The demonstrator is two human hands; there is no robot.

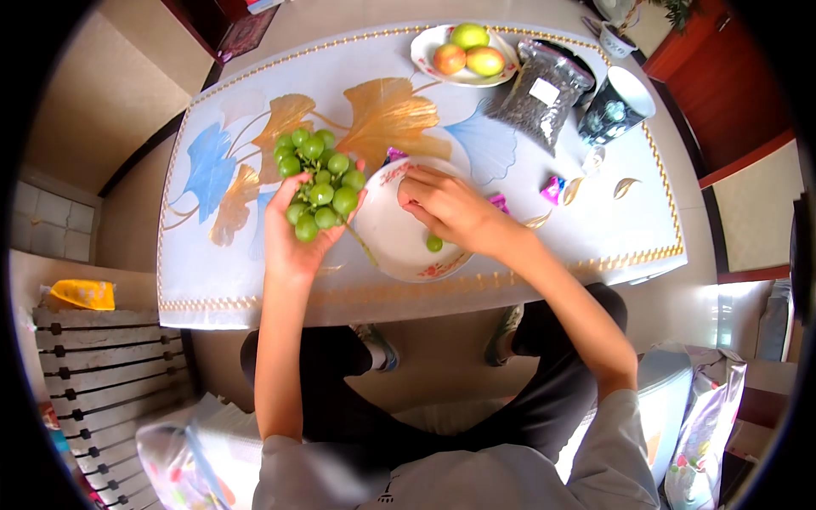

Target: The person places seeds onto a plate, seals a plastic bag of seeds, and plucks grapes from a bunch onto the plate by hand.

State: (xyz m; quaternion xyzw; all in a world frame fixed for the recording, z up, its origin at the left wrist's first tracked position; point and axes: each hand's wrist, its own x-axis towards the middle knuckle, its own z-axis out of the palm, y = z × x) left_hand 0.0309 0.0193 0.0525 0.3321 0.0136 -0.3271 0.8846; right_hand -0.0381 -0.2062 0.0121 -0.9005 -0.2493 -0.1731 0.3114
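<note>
Head: fruit plate (pixel 422 55), bag (pixel 525 106) beyond bowl (pixel 393 242)

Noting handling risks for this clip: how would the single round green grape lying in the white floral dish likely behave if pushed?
The single round green grape would probably roll readily, being nearly spherical. It may slide too, since the white floral dish looks smooth and glossy. Being small, it is likely light enough to move at a slight touch.
</note>
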